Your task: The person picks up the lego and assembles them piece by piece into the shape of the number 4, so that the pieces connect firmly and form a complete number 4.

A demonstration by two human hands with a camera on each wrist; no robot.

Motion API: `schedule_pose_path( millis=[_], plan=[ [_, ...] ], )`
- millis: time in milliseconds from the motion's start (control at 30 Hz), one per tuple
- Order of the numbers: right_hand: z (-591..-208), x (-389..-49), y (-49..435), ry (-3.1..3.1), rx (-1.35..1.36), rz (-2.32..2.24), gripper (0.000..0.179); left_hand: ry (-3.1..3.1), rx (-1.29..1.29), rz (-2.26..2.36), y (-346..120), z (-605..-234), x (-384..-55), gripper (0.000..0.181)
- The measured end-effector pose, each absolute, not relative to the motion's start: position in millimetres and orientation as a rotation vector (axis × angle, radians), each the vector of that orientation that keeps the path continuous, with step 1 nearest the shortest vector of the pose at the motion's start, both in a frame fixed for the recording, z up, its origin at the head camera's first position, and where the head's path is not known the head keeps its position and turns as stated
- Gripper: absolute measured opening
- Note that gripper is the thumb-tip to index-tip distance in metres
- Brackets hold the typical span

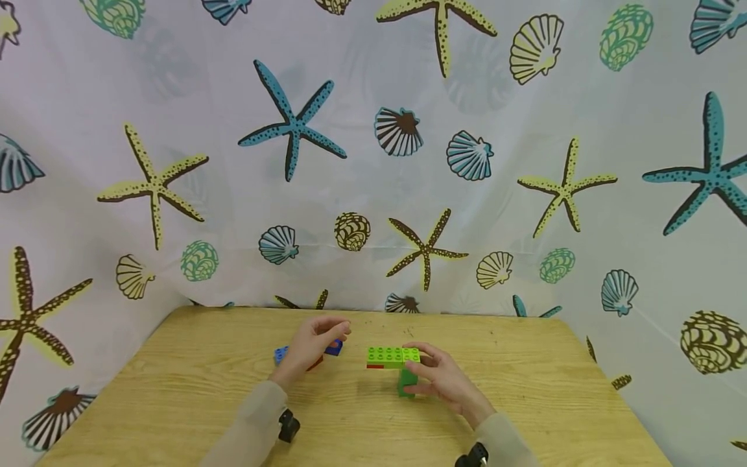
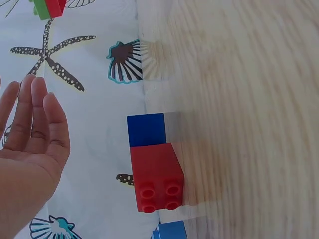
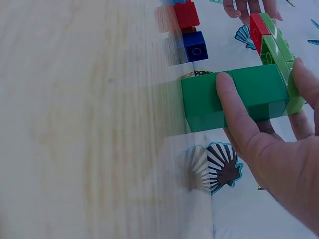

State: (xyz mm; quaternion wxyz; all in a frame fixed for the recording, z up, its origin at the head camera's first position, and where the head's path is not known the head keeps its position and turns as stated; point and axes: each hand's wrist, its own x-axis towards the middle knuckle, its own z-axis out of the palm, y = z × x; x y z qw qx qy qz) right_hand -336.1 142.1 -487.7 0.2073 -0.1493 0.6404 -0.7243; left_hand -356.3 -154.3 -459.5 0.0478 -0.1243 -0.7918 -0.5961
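My right hand (image 1: 439,375) holds a toy block build on the table, with fingers on both sides of it. Stacked green bricks (image 3: 261,89) form its upright. Across the top runs a row of light green bricks (image 1: 385,354), jutting left, with a red brick (image 3: 257,32) under the far end. My left hand (image 1: 310,344) is raised left of the build with fingers relaxed and nothing in them. Below it lie a red brick (image 2: 155,172), a dark blue brick (image 2: 146,129) and a lighter blue brick (image 2: 172,231).
The wooden table (image 1: 222,395) ends at a back edge, where a white cloth (image 1: 350,188) printed with starfish and shells hangs behind and at the sides. The loose bricks stand in a line on the left half of the table.
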Motion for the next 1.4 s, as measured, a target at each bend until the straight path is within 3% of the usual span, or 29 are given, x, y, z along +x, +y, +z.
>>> schedule_pose_path(
  millis=[633, 1000, 1233, 1400],
  plan=[
    [-486.5, -335.2, 142.7, 1.791, -0.405, -2.005, 0.051, -2.563, -0.375, -1.646, -167.7, -470.0, -376.7, 0.026],
    [-485.2, -336.9, 142.4, 1.775, -0.407, -2.005, 0.051, -2.710, -0.295, -1.465, -175.6, -478.4, -391.7, 0.037],
    [-482.9, -337.8, 144.6, 1.789, -0.414, -2.000, 0.060, -2.757, -0.317, -1.360, -173.4, -477.9, -398.7, 0.042],
    [-485.8, -336.1, 142.9, 1.798, -0.396, -1.993, 0.054, -2.773, -0.284, -1.354, -175.0, -480.9, -397.5, 0.045]
  ],
)
